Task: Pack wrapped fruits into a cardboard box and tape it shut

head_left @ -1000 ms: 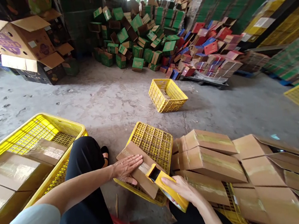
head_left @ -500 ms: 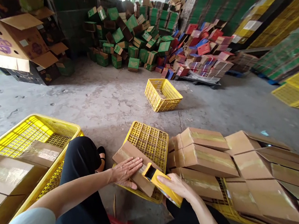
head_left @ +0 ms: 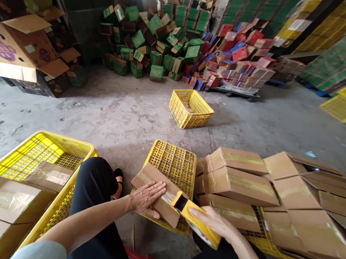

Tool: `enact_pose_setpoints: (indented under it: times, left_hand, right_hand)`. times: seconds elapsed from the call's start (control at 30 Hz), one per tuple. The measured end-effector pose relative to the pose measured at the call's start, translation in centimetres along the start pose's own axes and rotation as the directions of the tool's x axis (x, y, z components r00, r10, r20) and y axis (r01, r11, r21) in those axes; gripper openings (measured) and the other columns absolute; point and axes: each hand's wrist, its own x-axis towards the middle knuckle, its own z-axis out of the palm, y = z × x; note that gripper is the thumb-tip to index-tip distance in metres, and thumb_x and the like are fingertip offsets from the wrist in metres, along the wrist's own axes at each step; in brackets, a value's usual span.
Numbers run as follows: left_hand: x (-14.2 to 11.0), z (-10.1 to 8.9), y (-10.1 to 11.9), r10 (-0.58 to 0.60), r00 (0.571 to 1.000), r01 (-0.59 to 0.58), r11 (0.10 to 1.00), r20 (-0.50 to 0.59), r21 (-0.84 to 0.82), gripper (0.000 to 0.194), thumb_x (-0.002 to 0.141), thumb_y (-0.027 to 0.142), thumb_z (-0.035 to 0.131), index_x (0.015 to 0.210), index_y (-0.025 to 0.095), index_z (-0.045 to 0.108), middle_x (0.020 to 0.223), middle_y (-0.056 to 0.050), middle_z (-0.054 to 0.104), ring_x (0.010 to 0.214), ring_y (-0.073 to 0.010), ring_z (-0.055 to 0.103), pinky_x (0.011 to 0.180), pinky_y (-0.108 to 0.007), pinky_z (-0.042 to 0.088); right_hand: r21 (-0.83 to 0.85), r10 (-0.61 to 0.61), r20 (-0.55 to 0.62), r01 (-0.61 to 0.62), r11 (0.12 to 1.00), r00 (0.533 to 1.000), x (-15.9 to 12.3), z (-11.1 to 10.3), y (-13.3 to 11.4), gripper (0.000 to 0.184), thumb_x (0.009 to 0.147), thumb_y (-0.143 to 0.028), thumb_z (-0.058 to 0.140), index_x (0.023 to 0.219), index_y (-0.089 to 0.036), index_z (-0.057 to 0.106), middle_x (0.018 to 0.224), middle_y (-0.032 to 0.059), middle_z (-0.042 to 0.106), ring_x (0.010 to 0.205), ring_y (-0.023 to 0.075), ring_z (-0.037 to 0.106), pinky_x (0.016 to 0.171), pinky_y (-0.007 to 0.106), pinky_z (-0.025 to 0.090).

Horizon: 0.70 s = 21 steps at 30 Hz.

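Note:
A brown cardboard box (head_left: 148,173) lies slantwise on an upturned yellow plastic crate (head_left: 177,160) in front of my knees. My left hand (head_left: 148,197) presses flat on its top, fingers stretched out. In my right hand (head_left: 212,221) is a yellow tape dispenser (head_left: 193,215), gripped by its body. The dispenser's head is at the box's right edge, and a strip of tape shows on the box between it and my left hand. Part of the tape roll is visible in the dispenser's side.
At left, a large yellow crate (head_left: 85,150) holds taped boxes (head_left: 9,200). Several folded cartons (head_left: 245,179) lie on another crate at right. A smaller yellow crate (head_left: 191,108) stands on the floor ahead. Green boxes (head_left: 156,70) and red boxes (head_left: 241,54) are heaped behind.
My right hand has moved the tape dispenser a little right and down, past the box's edge. My left hand stays flat on the box. The view has shifted slightly.

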Motion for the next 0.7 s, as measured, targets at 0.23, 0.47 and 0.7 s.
enact_pose_setpoints:
  times: [0.23,0.47,0.7]
  left_hand:
    - [0.3,0.9,1.1,0.026,1.000,-0.026,0.999,-0.010,0.021,0.115,0.094,0.080,0.050,0.170,0.012,-0.002,0.173,-0.024,0.012,0.161,-0.0407,0.015,0.131,-0.055,0.010]
    - [1.3,1.7,2.6,0.030,0.999,-0.030,0.999,-0.012,0.038,0.114,0.095,0.078,0.050,0.169,0.012,-0.006,0.173,-0.022,0.012,0.161,-0.0390,0.017,0.131,-0.053,0.013]
    - [1.2,1.8,2.1,0.030,1.000,-0.029,0.998,-0.007,0.059,0.111,0.096,0.081,0.044,0.170,0.011,-0.001,0.173,-0.021,0.012,0.161,-0.0372,0.016,0.132,-0.051,0.011]
  right_hand:
    - [-0.052,-0.002,-0.039,0.000,0.999,0.999,0.1,0.2,0.4,0.061,0.083,-0.082,0.059,0.076,-0.021,0.060,0.057,0.0042,0.071,0.052,0.0214,0.071,0.047,0.024,0.052]
    - [-0.058,-0.020,-0.022,0.018,0.998,1.000,0.0,0.5,0.4,0.057,0.087,-0.077,0.058,0.075,-0.021,0.062,0.053,0.0029,0.070,0.047,0.0192,0.067,0.045,0.025,0.053]
    - [-0.010,-0.017,-0.017,0.017,1.000,1.000,-0.1,0.7,0.5,0.059,0.083,-0.080,0.059,0.079,-0.021,0.061,0.055,0.0040,0.071,0.049,0.0205,0.069,0.046,0.026,0.054]
